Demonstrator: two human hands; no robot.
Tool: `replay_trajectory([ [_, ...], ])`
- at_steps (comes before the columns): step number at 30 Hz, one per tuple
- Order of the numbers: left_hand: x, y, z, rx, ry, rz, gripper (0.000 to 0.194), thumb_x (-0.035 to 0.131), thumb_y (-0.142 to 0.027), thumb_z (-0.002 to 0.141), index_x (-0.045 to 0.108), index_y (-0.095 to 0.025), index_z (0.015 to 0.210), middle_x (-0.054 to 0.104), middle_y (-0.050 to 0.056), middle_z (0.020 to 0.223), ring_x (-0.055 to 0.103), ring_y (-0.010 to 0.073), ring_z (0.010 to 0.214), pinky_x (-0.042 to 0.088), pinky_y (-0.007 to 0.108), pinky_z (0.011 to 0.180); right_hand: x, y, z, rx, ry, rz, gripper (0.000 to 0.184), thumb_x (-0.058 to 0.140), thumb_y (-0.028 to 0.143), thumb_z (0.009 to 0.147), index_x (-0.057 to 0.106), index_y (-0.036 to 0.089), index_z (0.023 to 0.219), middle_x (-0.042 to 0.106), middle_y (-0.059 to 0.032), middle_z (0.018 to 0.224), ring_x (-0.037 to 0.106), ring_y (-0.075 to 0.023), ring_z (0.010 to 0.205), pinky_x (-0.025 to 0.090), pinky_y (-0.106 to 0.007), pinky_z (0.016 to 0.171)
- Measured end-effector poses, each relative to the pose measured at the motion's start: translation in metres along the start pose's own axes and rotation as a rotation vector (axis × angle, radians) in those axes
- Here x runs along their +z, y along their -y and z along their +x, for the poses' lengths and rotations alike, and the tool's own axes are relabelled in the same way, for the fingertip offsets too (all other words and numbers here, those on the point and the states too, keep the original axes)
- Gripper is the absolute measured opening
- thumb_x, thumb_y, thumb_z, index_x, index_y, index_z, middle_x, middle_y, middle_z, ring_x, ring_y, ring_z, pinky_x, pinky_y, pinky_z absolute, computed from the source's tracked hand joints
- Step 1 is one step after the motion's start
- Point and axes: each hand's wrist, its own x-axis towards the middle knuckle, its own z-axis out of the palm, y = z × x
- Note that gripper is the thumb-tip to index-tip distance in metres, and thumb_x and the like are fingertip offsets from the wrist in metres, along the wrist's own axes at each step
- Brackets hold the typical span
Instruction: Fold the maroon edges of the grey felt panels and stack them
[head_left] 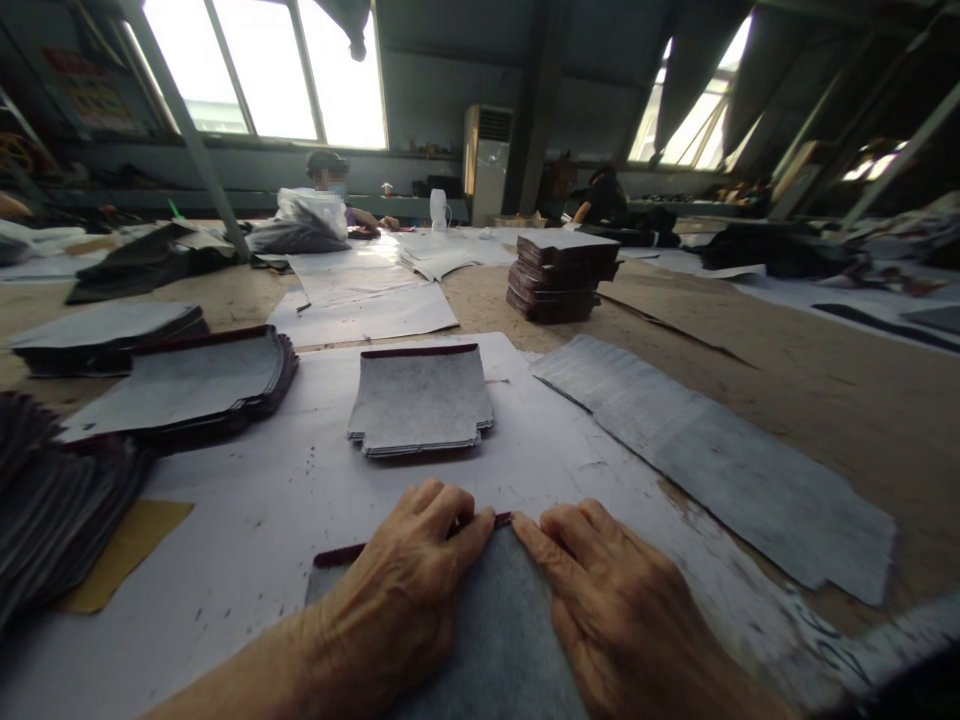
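Note:
A grey sheet piece [506, 630], perhaps leather backing or lining, lies on the white paper right in front of me. Its far edge is turned over into a narrow maroon strip [339, 556]. My left hand [405, 600] is closed, with thumb and fingers pressed on that strip near its middle. Just to the right, my right hand [622, 590] has its fingers bent and pressed on the same strip. Both palms hide much of the piece. Beyond my hands sits a small pile of similar pieces [420, 400], the top one showing a maroon far edge.
Stacks of grey and maroon pieces stand at left [195, 385] and far centre [562, 275]. Long grey sheets [720, 460] lie at right. A yellow-brown card [131, 550] sticks out under the left stack. Two people sit across the table, near a white bottle [439, 210].

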Motion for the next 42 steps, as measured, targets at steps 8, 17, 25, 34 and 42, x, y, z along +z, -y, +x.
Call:
replay_trajectory([
  [8, -0.003, -0.004, 0.003, 0.003, 0.089, 0.100, 0.045, 0.037, -0.003, 0.074, 0.045, -0.013, 0.117, 0.047, 0.010, 0.096, 0.039, 0.0212, 0.084, 0.044, 0.041, 0.077, 0.003, -0.002, 0.001, 0.023, 0.011, 0.044, 0.045, 0.038, 0.004, 0.070, 0.058, 0.011, 0.110, 0.055, -0.0098, 0.084, 0.049, -0.0217, 0.080, 0.049, -0.037, 0.067],
  [17, 0.000, -0.003, 0.005, 0.030, 0.092, 0.188, 0.056, 0.042, -0.002, 0.065, 0.043, -0.014, 0.120, 0.047, 0.010, 0.097, 0.040, 0.0221, 0.083, 0.044, 0.041, 0.075, -0.002, -0.011, 0.002, 0.150, -0.164, 0.211, 0.031, 0.039, 0.006, 0.083, 0.057, 0.015, 0.107, 0.058, -0.0046, 0.084, 0.056, -0.0128, 0.078, 0.050, -0.025, 0.073],
  [25, 0.002, -0.004, 0.004, 0.027, 0.031, 0.168, 0.047, 0.043, -0.005, 0.069, 0.047, -0.014, 0.114, 0.049, 0.009, 0.092, 0.041, 0.0214, 0.080, 0.043, 0.041, 0.073, 0.006, -0.004, 0.001, -0.012, -0.037, -0.015, 0.047, 0.035, 0.003, 0.079, 0.050, 0.014, 0.121, 0.052, -0.0088, 0.084, 0.051, -0.0191, 0.078, 0.050, -0.033, 0.064],
  [34, -0.006, 0.005, -0.003, 0.021, -0.025, 0.124, 0.043, 0.040, -0.006, 0.077, 0.045, -0.017, 0.119, 0.049, 0.009, 0.100, 0.044, 0.0208, 0.086, 0.041, 0.040, 0.077, 0.006, -0.003, 0.002, -0.032, -0.053, -0.088, 0.047, 0.035, 0.001, 0.074, 0.056, 0.012, 0.114, 0.053, -0.0102, 0.082, 0.048, -0.0199, 0.075, 0.049, -0.033, 0.061],
  [42, -0.021, 0.003, -0.005, 0.071, 0.166, 0.260, 0.036, 0.039, -0.005, 0.077, 0.049, -0.014, 0.111, 0.052, 0.009, 0.098, 0.045, 0.0218, 0.085, 0.040, 0.042, 0.077, 0.003, 0.002, 0.006, -0.076, -0.016, -0.191, 0.048, 0.041, -0.001, 0.068, 0.058, 0.013, 0.110, 0.058, -0.0103, 0.088, 0.050, -0.0210, 0.077, 0.049, -0.033, 0.063],
])
